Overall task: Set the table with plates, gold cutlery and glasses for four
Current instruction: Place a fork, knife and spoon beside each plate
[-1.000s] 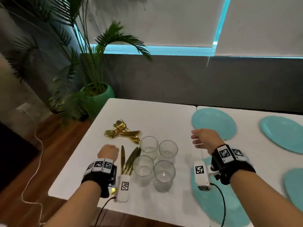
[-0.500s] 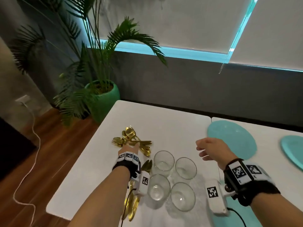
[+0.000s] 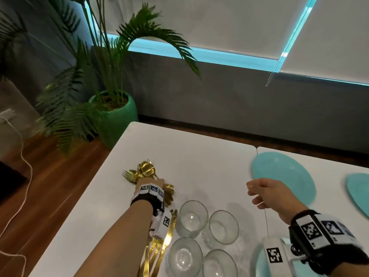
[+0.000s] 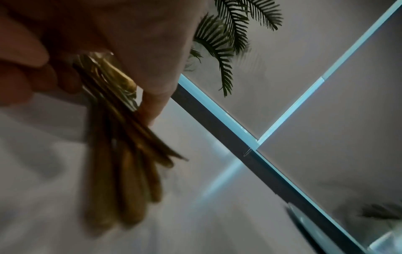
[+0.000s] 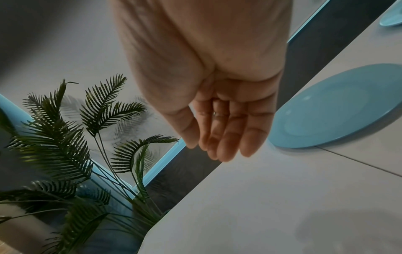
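Note:
A heap of gold spoons and forks (image 3: 146, 172) lies on the white table (image 3: 199, 154). My left hand (image 3: 152, 182) is on that heap, and the left wrist view shows its fingers (image 4: 156, 96) curled round a bundle of gold handles (image 4: 128, 154). Gold knives (image 3: 166, 241) lie under my left forearm. Several empty glasses (image 3: 192, 214) stand in a cluster just right of the knives. My right hand (image 3: 265, 194) hovers above the table with relaxed, empty fingers (image 5: 226, 137). A teal plate (image 3: 283, 176) lies beyond it, and another (image 3: 359, 194) at the right edge.
A third teal plate (image 3: 259, 262) shows under my right wrist at the bottom. A potted palm (image 3: 113, 114) stands on the wooden floor off the table's far left corner. A white cable (image 3: 22, 166) trails over the floor. A grey wall runs behind the table.
My left hand has reached forward from beside the knives to the spoon and fork heap and closed on the handles. The right hand has stayed hovering.

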The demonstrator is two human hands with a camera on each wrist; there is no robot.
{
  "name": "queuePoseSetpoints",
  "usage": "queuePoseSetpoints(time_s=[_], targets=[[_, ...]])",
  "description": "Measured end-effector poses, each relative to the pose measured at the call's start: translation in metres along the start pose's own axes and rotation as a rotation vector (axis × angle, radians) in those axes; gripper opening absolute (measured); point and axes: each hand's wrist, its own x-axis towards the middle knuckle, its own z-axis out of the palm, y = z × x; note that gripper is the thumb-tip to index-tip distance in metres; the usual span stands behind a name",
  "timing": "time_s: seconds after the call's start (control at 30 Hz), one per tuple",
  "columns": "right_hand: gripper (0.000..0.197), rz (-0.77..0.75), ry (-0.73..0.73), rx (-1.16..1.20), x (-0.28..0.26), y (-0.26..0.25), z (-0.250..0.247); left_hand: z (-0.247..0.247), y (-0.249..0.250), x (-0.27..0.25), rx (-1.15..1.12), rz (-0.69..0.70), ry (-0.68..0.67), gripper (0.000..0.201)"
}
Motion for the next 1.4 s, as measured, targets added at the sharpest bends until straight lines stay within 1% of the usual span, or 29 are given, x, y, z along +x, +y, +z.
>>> queuePoseSetpoints(time_s=[0.07, 0.1, 0.17, 0.27, 0.4, 0.43, 0.47, 0.53, 0.63, 0.67, 0.73, 0.8, 0.83, 0.93, 1.03, 1.13, 1.23, 1.3, 1.4], targets=[[0.011, 0.005, -0.005, 0.003, 0.0, 0.002, 0.0, -0.002, 0.002, -0.002, -0.122, -0.002, -0.001, 0.036], [0.011, 0.008, -0.003, 0.008, 0.0, 0.003, -0.001, -0.004, 0.002, -0.003, -0.154, -0.036, 0.008, 0.034], [0.012, 0.017, 0.009, 0.016, -0.001, 0.006, -0.003, -0.006, 0.004, -0.004, -0.144, -0.052, 0.006, 0.031], [0.01, 0.039, 0.02, 0.017, -0.001, 0.013, -0.007, -0.003, 0.002, 0.004, -0.11, -0.002, -0.009, 0.029], [0.01, 0.073, 0.031, 0.03, -0.002, 0.026, -0.014, -0.003, -0.001, 0.012, 0.005, -0.033, 0.04, 0.036], [0.009, 0.079, 0.034, 0.035, -0.002, 0.029, -0.015, -0.005, 0.0, 0.011, 0.032, -0.033, 0.03, 0.037], [0.009, 0.085, 0.036, 0.042, -0.002, 0.031, -0.016, -0.006, -0.003, 0.013, 0.016, -0.038, 0.041, 0.037], [0.008, 0.095, 0.037, 0.059, -0.003, 0.036, -0.018, -0.01, -0.007, 0.011, -0.061, -0.057, 0.05, 0.033], [0.008, 0.097, 0.032, 0.064, -0.006, 0.041, -0.019, -0.014, -0.018, 0.011, -0.158, -0.053, -0.003, 0.017], [0.008, 0.092, 0.031, 0.064, -0.007, 0.041, -0.02, -0.016, -0.02, 0.011, -0.214, -0.052, -0.012, 0.014], [0.008, 0.074, 0.031, 0.068, -0.011, 0.04, -0.021, -0.027, -0.018, 0.001, -0.409, -0.013, -0.003, 0.011], [0.009, 0.05, 0.028, 0.071, -0.015, 0.035, -0.02, -0.047, -0.008, -0.019, -0.556, 0.052, 0.044, 0.01], [0.01, 0.035, 0.024, 0.071, -0.017, 0.032, -0.02, -0.06, 0.0, -0.031, -0.583, 0.096, 0.04, 0.009], [0.009, -0.022, -0.001, 0.077, -0.028, 0.018, -0.016, -0.089, 0.03, -0.075, -0.619, 0.255, -0.012, 0.009], [0.009, -0.1, -0.041, 0.078, -0.042, 0.003, -0.011, -0.096, 0.065, -0.123, -0.64, 0.369, -0.085, 0.015], [0.009, -0.162, -0.09, 0.122, -0.057, -0.01, -0.012, -0.082, 0.099, -0.163, -0.69, 0.434, -0.17, 0.02], [0.021, -0.191, -0.119, 0.198, -0.068, -0.011, -0.022, -0.057, 0.13, -0.196, -0.777, 0.451, -0.243, 0.018], [0.025, -0.209, -0.129, 0.231, -0.073, -0.003, -0.033, -0.036, 0.149, -0.216, -0.809, 0.464, -0.277, 0.018], [0.025, -0.252, -0.174, 0.276, -0.082, 0.021, -0.057, 0.0, 0.176, -0.243, -0.828, 0.482, -0.311, 0.02]])
